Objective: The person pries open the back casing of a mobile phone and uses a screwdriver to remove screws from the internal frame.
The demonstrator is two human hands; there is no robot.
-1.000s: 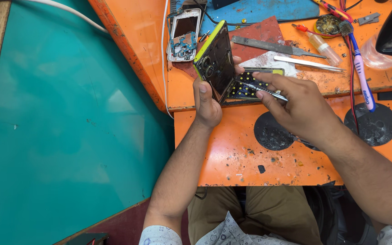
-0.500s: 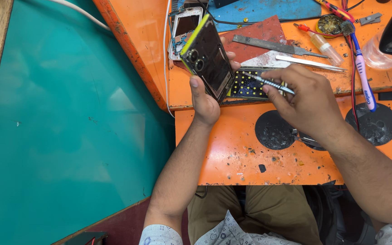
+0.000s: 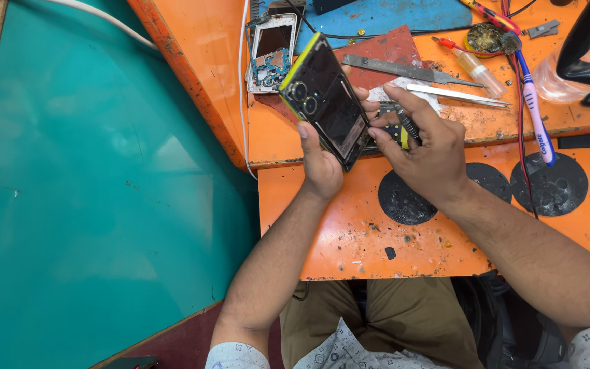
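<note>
Shifted since the earlier frame: right hand (image 3: 426,152) drawn closer to the phone (image 3: 325,101), fingers pinching a thin metal tool (image 3: 405,121). Left hand (image 3: 322,162) grips the phone, tilted above the orange bench (image 3: 349,225). Opened phone (image 3: 272,52) lies behind.

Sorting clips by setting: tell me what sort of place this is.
Probably a phone repair bench: an opened phone with bared circuitry lies on the worn orange worktop, near tweezers and a metal file.
</note>
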